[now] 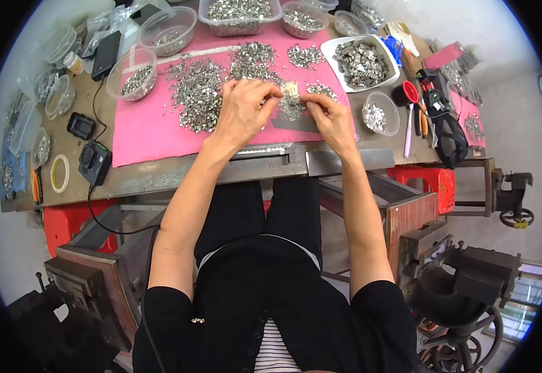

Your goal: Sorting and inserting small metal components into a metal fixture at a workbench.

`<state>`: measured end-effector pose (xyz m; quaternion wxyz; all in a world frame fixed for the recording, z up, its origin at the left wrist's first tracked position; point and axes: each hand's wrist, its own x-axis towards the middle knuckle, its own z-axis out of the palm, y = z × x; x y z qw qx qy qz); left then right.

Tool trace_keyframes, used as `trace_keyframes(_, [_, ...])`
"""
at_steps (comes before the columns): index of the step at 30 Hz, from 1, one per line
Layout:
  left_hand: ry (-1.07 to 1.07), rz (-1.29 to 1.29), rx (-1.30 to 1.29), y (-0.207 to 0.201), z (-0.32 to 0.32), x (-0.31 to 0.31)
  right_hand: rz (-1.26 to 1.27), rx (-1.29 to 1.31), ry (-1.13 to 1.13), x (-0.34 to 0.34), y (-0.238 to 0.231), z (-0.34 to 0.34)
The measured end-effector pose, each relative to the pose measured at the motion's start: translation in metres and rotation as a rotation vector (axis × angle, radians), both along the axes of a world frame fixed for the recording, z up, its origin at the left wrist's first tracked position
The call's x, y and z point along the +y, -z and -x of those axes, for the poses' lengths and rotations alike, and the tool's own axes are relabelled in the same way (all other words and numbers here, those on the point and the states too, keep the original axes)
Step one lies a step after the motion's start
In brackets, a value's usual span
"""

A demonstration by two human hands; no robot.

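My left hand [243, 109] is over the right side of a large heap of small silvery metal parts [197, 93]. Its thumb and index finger come together in a pinch; whatever lies between them is too small to make out. Opposite it, my right hand [331, 122] also has thumb and forefinger closed, and any part in them cannot be told. Between the two hands lies a little pile of thin metal pins [291, 110], pale at its far end, on a grey plate [296, 125]. A pink mat [140, 133] lies under the heaps.
Clear tubs [170, 26] of metal parts line the far edge. At the right are a white tray [334, 76] full of parts, a round tub [384, 119] and a red-headed tool [406, 93]. A metal strip [350, 161] lies along the bench's front edge. Black chargers [94, 163] sit left.
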<state>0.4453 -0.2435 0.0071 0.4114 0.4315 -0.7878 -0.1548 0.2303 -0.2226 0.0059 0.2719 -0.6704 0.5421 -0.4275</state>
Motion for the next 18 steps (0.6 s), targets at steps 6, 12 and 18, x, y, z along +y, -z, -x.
trace_keyframes(6, [0.099,0.059,-0.232,0.012,0.009,0.003,0.042,-0.126,-0.009,0.004,0.012,-0.003])
trace_keyframes(12, [0.118,0.105,-0.444,0.004,0.021,-0.004,-0.035,-0.335,0.004,0.002,0.026,0.001])
trace_keyframes(18, [0.167,0.056,-0.595,0.005,0.027,-0.01,-0.027,-0.261,0.037,0.011,0.012,0.001])
